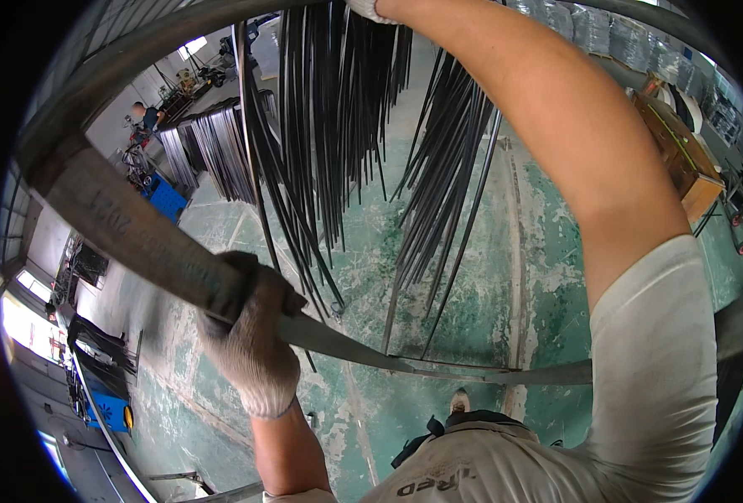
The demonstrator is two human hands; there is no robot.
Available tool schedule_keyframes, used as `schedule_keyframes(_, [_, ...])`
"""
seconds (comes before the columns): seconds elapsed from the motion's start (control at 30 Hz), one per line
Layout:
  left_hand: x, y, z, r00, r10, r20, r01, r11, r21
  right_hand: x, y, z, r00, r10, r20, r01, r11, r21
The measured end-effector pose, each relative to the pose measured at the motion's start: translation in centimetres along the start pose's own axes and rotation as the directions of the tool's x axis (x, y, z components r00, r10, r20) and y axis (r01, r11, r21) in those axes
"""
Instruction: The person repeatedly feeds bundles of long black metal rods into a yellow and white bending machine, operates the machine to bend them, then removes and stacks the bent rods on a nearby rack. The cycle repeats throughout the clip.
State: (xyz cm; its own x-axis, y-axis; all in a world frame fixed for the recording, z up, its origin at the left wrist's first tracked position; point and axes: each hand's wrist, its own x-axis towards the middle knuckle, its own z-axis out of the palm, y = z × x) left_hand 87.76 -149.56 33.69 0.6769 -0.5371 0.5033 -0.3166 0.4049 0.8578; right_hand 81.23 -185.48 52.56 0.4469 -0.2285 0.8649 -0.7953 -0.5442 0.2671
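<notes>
My left hand point(254, 335), in a whitish knit glove with dark-coated fingers, is wrapped round a flat grey metal bar point(128, 222). The bar belongs to a large frame that looks curved around me. My right arm reaches up and forward. Only a piece of my right hand's white glove point(374, 8) shows at the top edge, so its fingers are hidden. Near that hand, many long thin black strips point(329, 126) hang in dense bunches. Another bunch of black strips point(447, 168) fans downward beside my right forearm.
Behind the bar, more strips point(220, 142) hang on a rack, with a person point(147, 117) near them. Blue containers point(166, 199) stand at the left. A wooden cabinet point(681, 155) and wrapped stacks point(614, 38) are at the right. The floor point(547, 277) is worn green.
</notes>
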Motion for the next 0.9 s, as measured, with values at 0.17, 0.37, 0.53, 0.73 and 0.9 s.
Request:
schedule_keyframes(0.17, [0.1,-1.1,-1.1,0.935,0.277,0.222,-0.316,0.935,0.162,0.4,3.2,5.3,0.992,0.088,0.090,-0.098,0.988,0.117])
schedule_keyframes(0.37, [-2.1,-0.8,-1.3,1.000,-0.003,-0.009,0.003,1.000,0.003,1.9,6.0,13.3,0.952,0.221,0.211,-0.237,0.970,0.054])
schedule_keyframes(0.53, [-2.4,-0.2,-1.1,0.999,-0.011,-0.047,0.013,0.999,0.050,-0.6,9.9,18.9,0.795,0.440,0.418,-0.525,0.844,0.112])
schedule_keyframes(0.73, [-0.5,-1.5,-0.1,0.996,-0.082,-0.028,0.078,0.990,-0.114,-21.2,3.6,20.3,0.651,0.691,0.315,-0.706,0.703,-0.086])
schedule_keyframes(0.9, [0.9,-1.6,0.6,0.998,-0.056,0.029,0.058,0.995,-0.080,-44.3,-7.3,12.9,0.207,0.378,0.902,-0.819,0.571,-0.052])
